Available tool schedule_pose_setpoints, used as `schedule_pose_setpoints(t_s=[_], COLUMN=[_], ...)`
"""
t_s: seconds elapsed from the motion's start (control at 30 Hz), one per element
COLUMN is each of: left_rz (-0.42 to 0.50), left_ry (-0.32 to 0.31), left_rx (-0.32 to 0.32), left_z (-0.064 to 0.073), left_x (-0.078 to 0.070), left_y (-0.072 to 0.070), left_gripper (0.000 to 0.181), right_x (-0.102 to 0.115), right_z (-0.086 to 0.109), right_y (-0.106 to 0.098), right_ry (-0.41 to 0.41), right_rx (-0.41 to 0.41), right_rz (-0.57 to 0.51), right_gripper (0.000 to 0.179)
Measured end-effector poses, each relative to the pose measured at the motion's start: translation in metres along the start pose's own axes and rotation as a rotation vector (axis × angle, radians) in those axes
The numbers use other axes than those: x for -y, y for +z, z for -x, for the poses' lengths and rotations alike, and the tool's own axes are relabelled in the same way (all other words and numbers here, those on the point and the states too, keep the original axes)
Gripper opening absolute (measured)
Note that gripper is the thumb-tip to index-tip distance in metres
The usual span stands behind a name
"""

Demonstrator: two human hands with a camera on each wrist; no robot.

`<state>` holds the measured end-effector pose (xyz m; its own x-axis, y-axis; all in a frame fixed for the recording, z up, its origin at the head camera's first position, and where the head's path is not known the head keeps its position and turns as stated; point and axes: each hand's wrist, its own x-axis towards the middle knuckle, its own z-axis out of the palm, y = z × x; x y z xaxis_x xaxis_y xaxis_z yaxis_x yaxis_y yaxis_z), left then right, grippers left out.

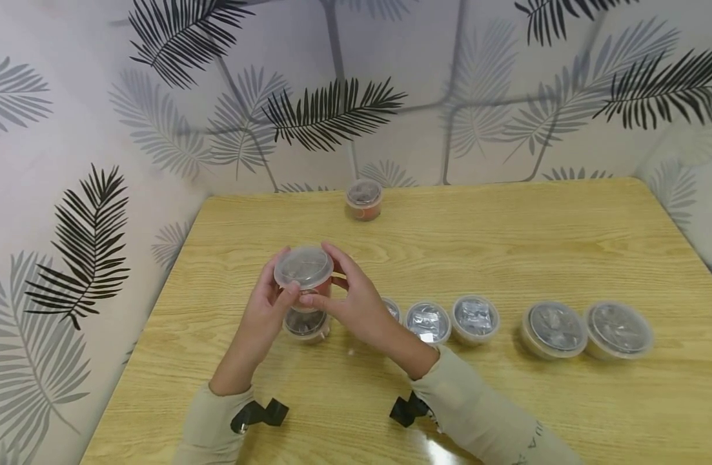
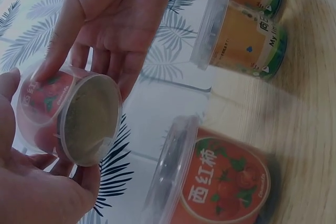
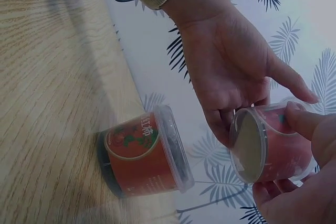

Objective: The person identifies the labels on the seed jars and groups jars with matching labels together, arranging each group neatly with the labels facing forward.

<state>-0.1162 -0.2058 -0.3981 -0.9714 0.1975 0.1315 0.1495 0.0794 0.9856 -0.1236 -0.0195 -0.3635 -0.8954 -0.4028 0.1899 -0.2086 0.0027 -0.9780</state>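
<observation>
Between my two hands is a small clear plastic tub (image 1: 305,268) with a see-through lid and a red tomato label. My left hand (image 1: 266,309) grips its left side, thumb on the label. From the other side my right hand (image 1: 356,302) holds it with fingers and thumb. The tub is raised off the table, and its round base (image 2: 93,119) shows in the left wrist view, with something brownish inside. Just below it, a second tub with the same tomato label (image 3: 137,153) stands upright on the table, partly hidden by the held one in the head view.
Another red-labelled tub (image 1: 364,201) stands at the table's back edge. To the right, several lidded tubs stand in a row, among them a small one (image 1: 475,318) and two wider ones (image 1: 554,329). An orange-and-green label (image 2: 247,40) shows on one. A leaf-patterned wall (image 1: 390,142) borders the wooden table (image 1: 507,239).
</observation>
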Motion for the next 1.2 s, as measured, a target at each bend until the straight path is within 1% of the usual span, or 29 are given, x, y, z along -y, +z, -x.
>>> schedule_pose_setpoints(t_s=[0.1,0.23,0.33,0.5,0.6,0.7,0.87,1.0,1.07,1.2], left_rz=[-0.006,-0.018,-0.026,-0.036,-0.043,-0.053,-0.07,-0.07,-0.04,0.078], left_ry=[0.001,-0.001,-0.003,-0.006,-0.005,-0.01,-0.053,-0.079,-0.071,-0.036], left_rx=[-0.005,-0.024,-0.046,-0.082,-0.102,-0.123,-0.158,-0.163,-0.146,-0.098], left_z=[0.0,0.001,0.003,0.009,0.013,0.018,0.028,0.035,0.037,0.042], left_x=[0.0,0.0,0.0,0.002,0.005,0.01,0.017,0.02,0.023,0.033], left_y=[-0.002,-0.007,-0.012,-0.022,-0.03,-0.04,-0.057,-0.069,-0.073,-0.08], left_gripper=[0.06,0.06,0.061,0.06,0.059,0.059,0.06,0.06,0.059,0.057], right_x=[-0.003,-0.02,-0.033,-0.038,-0.038,-0.04,-0.046,-0.047,-0.047,-0.049], right_z=[-0.002,-0.009,-0.016,-0.023,-0.026,-0.029,-0.031,-0.034,-0.036,-0.037], right_y=[0.001,0.006,0.011,0.022,0.031,0.041,0.057,0.067,0.071,0.078], right_ry=[-0.015,-0.044,-0.074,-0.117,-0.122,-0.114,-0.1,-0.095,-0.085,-0.054], right_rx=[-0.004,-0.014,-0.011,-0.001,0.002,0.02,0.074,0.103,0.12,0.149], right_rz=[-0.014,-0.015,0.009,0.096,0.143,0.15,0.125,0.167,0.186,0.225], right_gripper=[0.08,0.081,0.082,0.081,0.081,0.08,0.076,0.073,0.071,0.073])
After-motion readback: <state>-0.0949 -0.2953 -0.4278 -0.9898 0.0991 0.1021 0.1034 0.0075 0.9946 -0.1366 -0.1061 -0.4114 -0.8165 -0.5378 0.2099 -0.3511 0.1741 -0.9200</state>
